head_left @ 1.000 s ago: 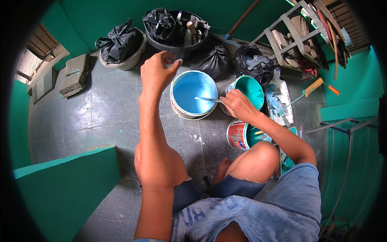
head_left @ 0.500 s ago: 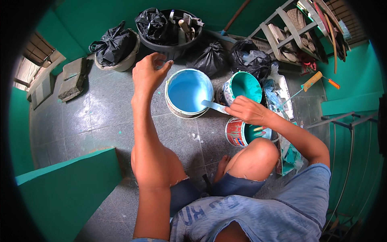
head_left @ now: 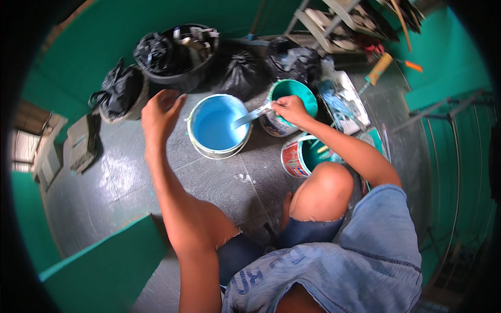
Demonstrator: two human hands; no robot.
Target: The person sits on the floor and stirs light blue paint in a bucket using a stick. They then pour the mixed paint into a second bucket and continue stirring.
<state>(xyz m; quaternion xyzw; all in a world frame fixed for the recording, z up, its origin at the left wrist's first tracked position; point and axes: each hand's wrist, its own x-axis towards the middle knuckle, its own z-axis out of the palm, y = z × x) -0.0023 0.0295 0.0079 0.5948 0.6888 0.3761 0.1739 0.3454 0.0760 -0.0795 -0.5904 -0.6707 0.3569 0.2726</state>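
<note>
My right hand point(head_left: 291, 108) grips a flat, light-coloured stirring stick point(head_left: 250, 116), whose lower end dips into a bucket of light blue paint point(head_left: 211, 128). My left hand point(head_left: 160, 112) is raised to the left of that bucket, fingers curved and apart, with nothing visible in them. Beside the blue bucket, under my right hand, is a bucket with green paint point(head_left: 300, 92). A red-labelled bucket point(head_left: 293, 163), green inside with yellowish handles in it, sits nearer my right knee.
Black bags point(head_left: 237, 75) and a black tub point(head_left: 177, 78) line the green wall. A white tray point(head_left: 356, 99), paint roller point(head_left: 379, 70) and shelf rack point(head_left: 342, 21) are right. Concrete blocks point(head_left: 81, 143) lie left; a low green wall point(head_left: 104, 271) is near left, a metal rack point(head_left: 456, 172) far right.
The view has turned and blurred slightly. My right hand has risen over the green bucket, tilting the stick with its end still in the blue paint. My left hand stays raised and curved.
</note>
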